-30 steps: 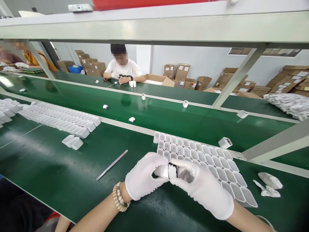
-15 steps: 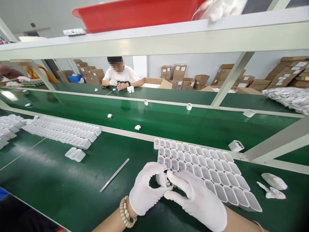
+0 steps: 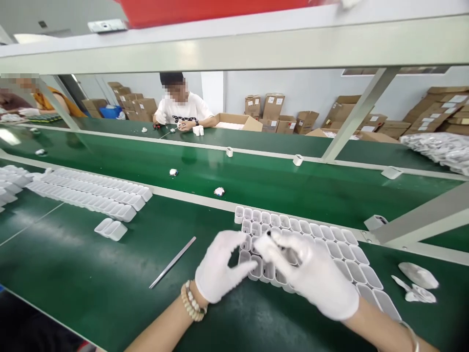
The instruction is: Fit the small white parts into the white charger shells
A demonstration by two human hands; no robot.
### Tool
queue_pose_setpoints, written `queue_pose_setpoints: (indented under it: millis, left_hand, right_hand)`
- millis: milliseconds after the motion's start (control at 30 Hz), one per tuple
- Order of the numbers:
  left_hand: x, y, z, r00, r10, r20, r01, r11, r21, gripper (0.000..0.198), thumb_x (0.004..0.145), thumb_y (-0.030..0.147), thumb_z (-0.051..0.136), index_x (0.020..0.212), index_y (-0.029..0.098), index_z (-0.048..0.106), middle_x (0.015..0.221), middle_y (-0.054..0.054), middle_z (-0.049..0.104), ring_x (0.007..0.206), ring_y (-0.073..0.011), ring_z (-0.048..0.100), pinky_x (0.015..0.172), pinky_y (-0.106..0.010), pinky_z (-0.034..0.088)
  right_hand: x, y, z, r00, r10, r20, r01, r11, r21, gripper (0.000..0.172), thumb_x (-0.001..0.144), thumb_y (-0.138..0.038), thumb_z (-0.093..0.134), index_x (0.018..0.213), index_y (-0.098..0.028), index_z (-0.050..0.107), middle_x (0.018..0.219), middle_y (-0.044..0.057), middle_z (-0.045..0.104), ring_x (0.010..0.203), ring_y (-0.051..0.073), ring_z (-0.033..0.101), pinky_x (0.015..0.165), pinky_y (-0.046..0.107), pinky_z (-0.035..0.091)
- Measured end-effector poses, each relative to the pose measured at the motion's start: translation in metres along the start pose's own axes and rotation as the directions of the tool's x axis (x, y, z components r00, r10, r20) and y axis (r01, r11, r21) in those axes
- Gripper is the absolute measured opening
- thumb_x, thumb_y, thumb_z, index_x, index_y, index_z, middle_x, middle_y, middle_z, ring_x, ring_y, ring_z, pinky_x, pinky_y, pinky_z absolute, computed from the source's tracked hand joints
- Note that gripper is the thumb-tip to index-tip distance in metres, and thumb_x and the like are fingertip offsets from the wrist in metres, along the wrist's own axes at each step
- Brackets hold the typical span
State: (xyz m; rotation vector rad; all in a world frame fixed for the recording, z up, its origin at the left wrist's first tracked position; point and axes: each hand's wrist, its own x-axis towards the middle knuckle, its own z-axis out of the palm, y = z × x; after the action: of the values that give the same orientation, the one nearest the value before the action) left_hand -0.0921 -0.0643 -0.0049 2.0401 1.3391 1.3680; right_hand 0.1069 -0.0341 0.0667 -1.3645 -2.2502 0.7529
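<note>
My left hand [image 3: 223, 268], in a white glove, is open, thumb and fingers apart, at the left end of the rows of white plastic housings [image 3: 333, 249]. Nothing shows between its fingers. My right hand [image 3: 318, 274], also gloved, pinches a small white plastic housing [image 3: 264, 246] with a dark spot at its top. This piece is blurred and partly hidden by the fingers. It is held above the nearest rows, whose open tops face up. Left of my hands a pair of metal tweezers [image 3: 173, 262] lies on the green table [image 3: 146, 318].
More white housings [image 3: 90, 193] stand in rows at the left, with a small group [image 3: 111, 229] before them. A green conveyor belt [image 3: 256, 183] runs behind, carrying small parts. White scraps [image 3: 417, 283] lie at right. A shelf post [image 3: 421, 215] rises there. A co-worker [image 3: 183, 107] sits opposite.
My hands have parted. The right hand has lifted the housing up and away from the left hand, which has let go and opened. The parts on the belt have shifted right.
</note>
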Motion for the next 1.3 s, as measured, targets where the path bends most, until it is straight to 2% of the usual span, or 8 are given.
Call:
queue_pose_setpoints:
  millis: [167,300,533,700,867,1033,1200,1300]
  left_hand:
    - [0.047,-0.059,0.007,0.966,-0.260,0.011,0.259,0.966,0.014,0.061,0.073,-0.001,0.057,0.131,0.018,0.053,0.134,-0.012,0.058,0.129,-0.0274,0.053,0.113,-0.053,0.040]
    - [0.066,-0.082,0.019,0.953,-0.289,0.092,0.292,0.956,-0.029,0.071,0.061,-0.006,0.062,0.128,0.015,0.058,0.129,-0.013,0.062,0.127,-0.0294,0.056,0.111,-0.047,0.044]
    - [0.065,-0.084,0.029,0.929,-0.354,0.109,0.366,0.923,-0.120,0.044,0.067,0.014,0.075,0.110,0.018,0.066,0.110,-0.008,0.070,0.107,-0.0287,0.066,0.100,-0.044,0.051]
    - [0.068,-0.083,0.028,0.912,-0.400,0.090,0.411,0.890,-0.200,0.022,0.067,0.012,0.073,0.087,0.018,0.064,0.087,-0.002,0.070,0.086,-0.0216,0.068,0.088,-0.038,0.056]
    - [0.072,-0.075,0.021,0.913,-0.408,0.012,0.393,0.871,-0.293,0.031,0.071,0.006,0.066,0.098,0.018,0.056,0.093,-0.003,0.069,0.090,-0.0183,0.068,0.088,-0.035,0.056]
    - [0.093,-0.046,-0.002,0.949,-0.311,0.054,0.309,0.881,-0.357,0.037,0.072,0.006,0.067,0.106,0.018,0.057,0.094,-0.003,0.069,0.089,-0.0167,0.069,0.086,-0.033,0.057]
    - [0.111,0.006,-0.032,0.984,-0.092,0.152,0.118,0.978,-0.173,0.041,0.070,0.015,0.074,0.110,0.022,0.066,0.106,-0.002,0.070,0.097,-0.0194,0.066,0.090,-0.035,0.057]
    - [0.106,0.031,-0.040,0.969,0.067,0.238,-0.055,0.997,-0.056,0.041,0.077,0.017,0.070,0.118,0.023,0.065,0.089,0.000,0.071,0.085,-0.0182,0.068,0.088,-0.036,0.059]
  right_hand:
    - [0.096,0.034,-0.024,0.985,0.148,-0.092,-0.159,0.979,-0.129,0.046,0.101,-0.037,0.047,0.142,-0.016,0.047,0.122,0.013,0.068,0.106,0.022,0.068,0.096,0.036,0.051]
    - [0.145,0.067,-0.017,0.969,0.238,-0.073,-0.249,0.935,-0.252,0.038,0.098,-0.033,0.057,0.132,-0.016,0.055,0.122,0.011,0.065,0.104,0.022,0.066,0.092,0.043,0.054]
    - [0.172,0.064,-0.008,0.973,0.230,0.007,-0.211,0.906,-0.366,0.035,0.095,-0.033,0.062,0.126,-0.018,0.058,0.128,0.010,0.060,0.109,0.024,0.062,0.091,0.047,0.054]
    - [0.181,0.033,0.023,0.986,0.126,0.113,-0.101,0.973,-0.208,0.034,0.095,-0.037,0.062,0.123,-0.018,0.061,0.124,0.007,0.062,0.106,0.025,0.064,0.088,0.042,0.055]
    - [0.184,0.020,0.032,0.984,0.083,0.156,-0.083,0.997,-0.007,0.030,0.096,-0.036,0.061,0.118,-0.017,0.063,0.119,0.006,0.064,0.101,0.023,0.065,0.084,0.040,0.057]
    - [0.160,0.027,-0.008,0.994,0.047,0.097,-0.069,0.970,0.233,0.032,0.092,-0.035,0.067,0.114,-0.012,0.064,0.103,0.008,0.072,0.087,0.019,0.071,0.079,0.039,0.059]
    - [0.068,0.035,-0.051,0.998,0.023,-0.054,0.003,0.899,0.439,0.067,0.073,-0.046,0.081,0.127,-0.011,0.063,0.114,0.015,0.074,0.107,0.029,0.070,0.097,0.047,0.056]
    - [0.017,0.028,-0.053,0.979,0.047,-0.199,0.049,0.891,0.452,0.060,0.071,-0.045,0.082,0.123,-0.018,0.070,0.119,0.011,0.073,0.109,0.032,0.069,0.097,0.049,0.057]
